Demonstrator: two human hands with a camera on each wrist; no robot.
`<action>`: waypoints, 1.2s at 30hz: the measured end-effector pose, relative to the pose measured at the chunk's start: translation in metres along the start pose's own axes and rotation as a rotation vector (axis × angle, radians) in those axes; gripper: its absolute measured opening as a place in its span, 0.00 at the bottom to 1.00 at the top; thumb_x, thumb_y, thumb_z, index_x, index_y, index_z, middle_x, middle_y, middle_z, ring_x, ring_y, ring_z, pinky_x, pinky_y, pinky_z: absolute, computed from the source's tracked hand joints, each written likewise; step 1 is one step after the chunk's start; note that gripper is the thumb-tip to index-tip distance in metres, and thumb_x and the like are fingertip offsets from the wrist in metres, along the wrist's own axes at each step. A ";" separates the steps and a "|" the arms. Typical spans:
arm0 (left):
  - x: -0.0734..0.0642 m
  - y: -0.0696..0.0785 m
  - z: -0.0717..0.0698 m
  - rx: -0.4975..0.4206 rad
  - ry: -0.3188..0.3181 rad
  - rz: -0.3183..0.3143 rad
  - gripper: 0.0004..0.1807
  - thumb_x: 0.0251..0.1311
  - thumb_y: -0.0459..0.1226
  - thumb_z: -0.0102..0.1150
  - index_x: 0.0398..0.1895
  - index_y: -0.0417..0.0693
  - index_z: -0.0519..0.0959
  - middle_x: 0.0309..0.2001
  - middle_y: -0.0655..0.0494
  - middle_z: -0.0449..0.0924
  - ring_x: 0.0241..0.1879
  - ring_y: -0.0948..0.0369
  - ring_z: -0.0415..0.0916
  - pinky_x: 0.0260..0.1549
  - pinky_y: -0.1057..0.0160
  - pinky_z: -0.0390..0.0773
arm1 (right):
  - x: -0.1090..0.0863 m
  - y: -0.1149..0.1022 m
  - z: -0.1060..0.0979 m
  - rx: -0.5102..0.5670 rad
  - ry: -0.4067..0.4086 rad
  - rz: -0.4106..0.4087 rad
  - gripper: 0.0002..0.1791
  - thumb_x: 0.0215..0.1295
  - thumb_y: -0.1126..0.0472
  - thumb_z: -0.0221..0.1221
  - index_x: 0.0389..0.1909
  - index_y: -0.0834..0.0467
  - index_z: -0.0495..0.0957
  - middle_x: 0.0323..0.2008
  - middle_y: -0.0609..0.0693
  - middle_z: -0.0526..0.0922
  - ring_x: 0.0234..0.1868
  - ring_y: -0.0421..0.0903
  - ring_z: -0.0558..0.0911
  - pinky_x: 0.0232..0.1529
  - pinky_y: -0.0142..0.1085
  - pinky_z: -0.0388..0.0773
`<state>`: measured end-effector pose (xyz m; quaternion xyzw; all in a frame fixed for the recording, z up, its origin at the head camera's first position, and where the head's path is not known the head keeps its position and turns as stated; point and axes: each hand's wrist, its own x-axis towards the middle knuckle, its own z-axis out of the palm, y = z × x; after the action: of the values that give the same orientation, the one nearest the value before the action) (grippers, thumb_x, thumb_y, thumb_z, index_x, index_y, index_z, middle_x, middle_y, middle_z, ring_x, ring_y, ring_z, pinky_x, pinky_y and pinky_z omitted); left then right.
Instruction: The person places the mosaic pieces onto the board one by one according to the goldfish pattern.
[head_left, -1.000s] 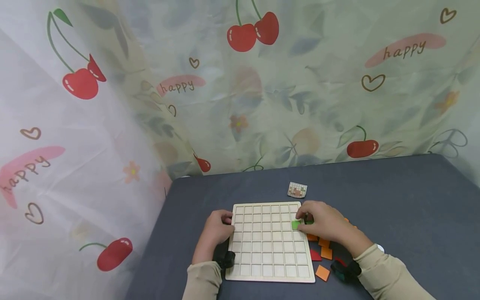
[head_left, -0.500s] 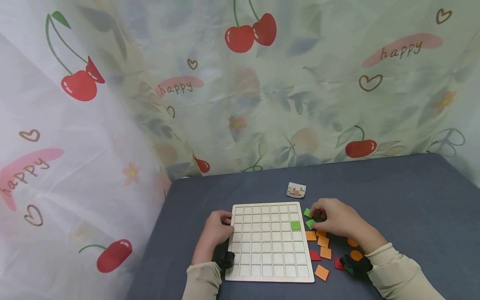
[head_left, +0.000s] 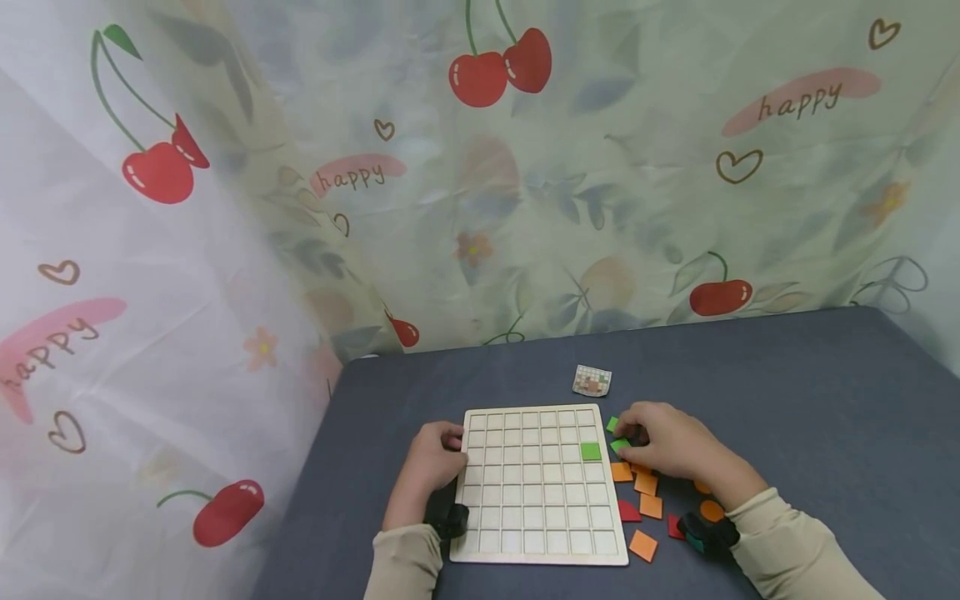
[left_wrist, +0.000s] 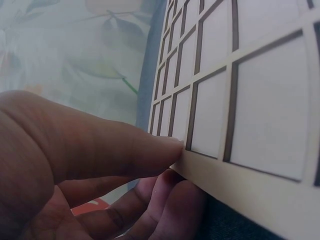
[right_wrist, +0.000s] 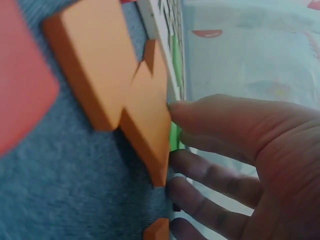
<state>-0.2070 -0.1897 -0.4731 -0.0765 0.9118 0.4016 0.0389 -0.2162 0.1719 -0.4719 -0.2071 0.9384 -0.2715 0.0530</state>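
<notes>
One green tile (head_left: 618,446), right of lower centre, presumably light, stiff and best lifted by opposite edges, right hand (head_left: 667,439) half-curled at it, pinch not discernible; one wooden board (head_left: 540,559), lower centre, its edge pinched by left hand (head_left: 435,456).

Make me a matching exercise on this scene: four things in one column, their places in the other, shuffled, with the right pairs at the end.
Things
1. Left hand
2. Right hand
3. Printed card
4. Green square

Places
A. On the table, past the far edge of the wooden board
B. In a cell of the board's rightmost column
C. At the board's left edge, thumb on its rim
D. By the loose green tiles, off the board's right side

Right pairs: 1-C, 2-D, 3-A, 4-B
</notes>
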 end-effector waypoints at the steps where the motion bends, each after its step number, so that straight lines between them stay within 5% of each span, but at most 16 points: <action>1: 0.000 0.000 0.000 0.002 0.002 0.000 0.26 0.54 0.23 0.63 0.60 0.34 0.83 0.44 0.45 0.83 0.41 0.53 0.79 0.37 0.55 0.80 | 0.000 0.000 0.001 -0.001 0.004 -0.004 0.09 0.64 0.54 0.74 0.43 0.49 0.88 0.37 0.42 0.81 0.35 0.39 0.76 0.37 0.38 0.76; 36: 0.003 -0.003 0.002 0.013 0.010 0.003 0.25 0.53 0.24 0.62 0.58 0.36 0.84 0.42 0.47 0.83 0.40 0.54 0.78 0.36 0.56 0.79 | 0.000 0.003 0.002 -0.036 0.011 -0.006 0.10 0.62 0.57 0.74 0.43 0.49 0.88 0.37 0.42 0.79 0.36 0.40 0.75 0.38 0.39 0.75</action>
<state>-0.2092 -0.1908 -0.4773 -0.0769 0.9147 0.3954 0.0341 -0.2171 0.1728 -0.4756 -0.2095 0.9428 -0.2557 0.0430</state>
